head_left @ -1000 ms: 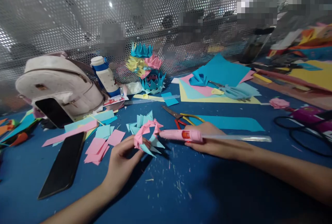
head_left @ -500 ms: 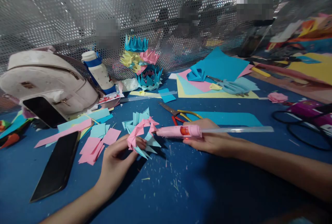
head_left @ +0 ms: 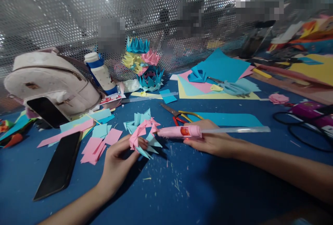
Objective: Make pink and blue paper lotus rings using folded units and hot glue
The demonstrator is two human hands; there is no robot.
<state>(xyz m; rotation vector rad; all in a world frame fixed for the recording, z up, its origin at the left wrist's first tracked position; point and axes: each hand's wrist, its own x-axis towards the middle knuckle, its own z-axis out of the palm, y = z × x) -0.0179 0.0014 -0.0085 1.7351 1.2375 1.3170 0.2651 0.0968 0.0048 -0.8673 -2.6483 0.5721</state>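
Note:
Between the thumb and fingers of my left hand [head_left: 117,162] is a folded paper ring [head_left: 137,133], with pink pieces along one side and pale blue points sticking outward. My right hand [head_left: 210,141] is closed around a pink hot glue gun [head_left: 179,132]. The gun's nozzle points left and is at the ring's right edge; whether it touches the paper I cannot tell. A clear glue stick [head_left: 241,130] juts from the back of the gun. Part of my right fingers is hidden behind the gun's body.
Pliers-like scissors [head_left: 177,114] with red and yellow handles lie behind the gun. Pink paper squares [head_left: 95,150] and a black phone [head_left: 58,166] are at left. Beyond stand folded paper rings [head_left: 151,79], a bottle [head_left: 100,74] and a backpack [head_left: 52,79]. Blue-handled scissors [head_left: 231,88] rest on paper sheets.
The view has shifted slightly, so the things at left appear a little further right. Both hands keep their hold, and the glue stick's end shows slightly closer to the gun.

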